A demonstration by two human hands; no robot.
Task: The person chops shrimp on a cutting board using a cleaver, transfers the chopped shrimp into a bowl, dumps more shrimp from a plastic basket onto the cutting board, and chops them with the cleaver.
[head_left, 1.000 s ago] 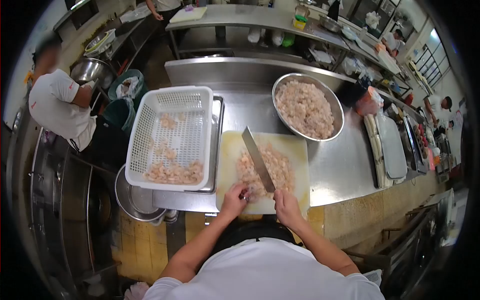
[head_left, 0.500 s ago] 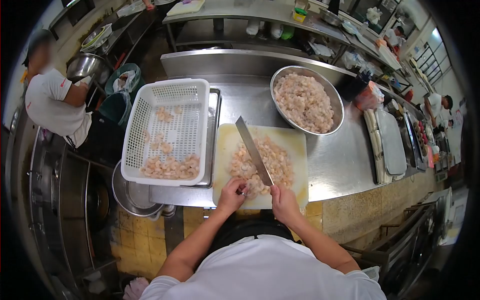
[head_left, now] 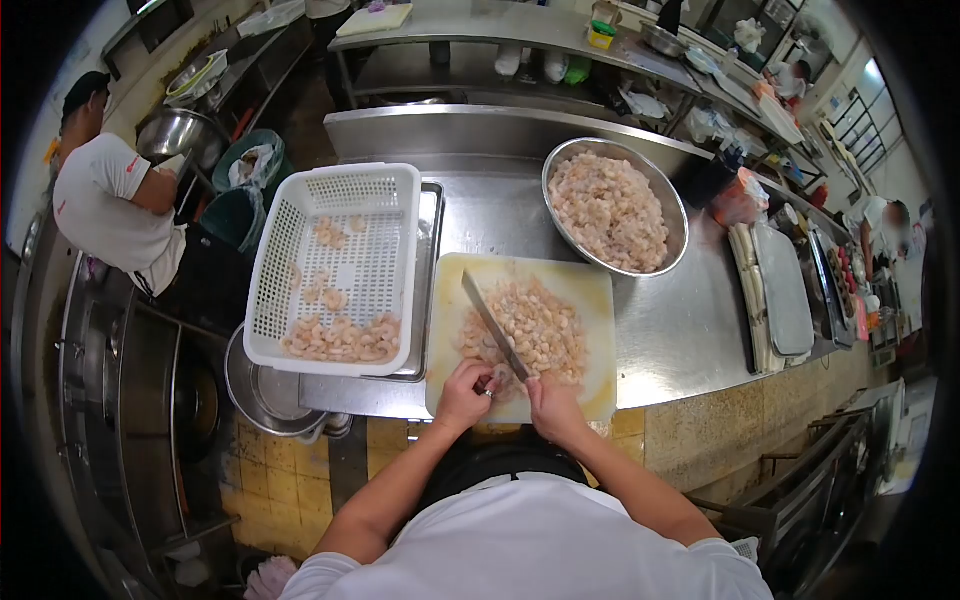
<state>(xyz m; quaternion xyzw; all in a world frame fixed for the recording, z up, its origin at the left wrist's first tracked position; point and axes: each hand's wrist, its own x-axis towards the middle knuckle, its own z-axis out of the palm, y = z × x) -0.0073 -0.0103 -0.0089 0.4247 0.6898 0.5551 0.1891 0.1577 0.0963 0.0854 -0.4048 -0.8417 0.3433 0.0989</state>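
Near counter: 1 knife [head_left: 497, 328], 1 cutting board [head_left: 602, 395], 1 white basket [head_left: 256, 300], 1 steel bowl [head_left: 680, 225], 1 metal tray [head_left: 431, 250]. Bare hands [head_left: 557, 410]: 2. Shrimp pieces [head_left: 540, 325]: too many to count. Far bench: 1 pale board [head_left: 375, 20], 1 yellow tub [head_left: 601, 38]. Green bins [head_left: 232, 220]: 2. Other people [head_left: 115, 215] I can see: 4, one only partly visible.

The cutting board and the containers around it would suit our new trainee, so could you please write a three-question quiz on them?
1. True or false: the right hand holds the knife over the cutting board.
2. What colour is the perforated basket?
3. Which holds the larger heap of shrimp?
a) the basket
b) the round metal bowl
c) neither, as both hold equal heaps

Key: 1 true; 2 white; 3 b.
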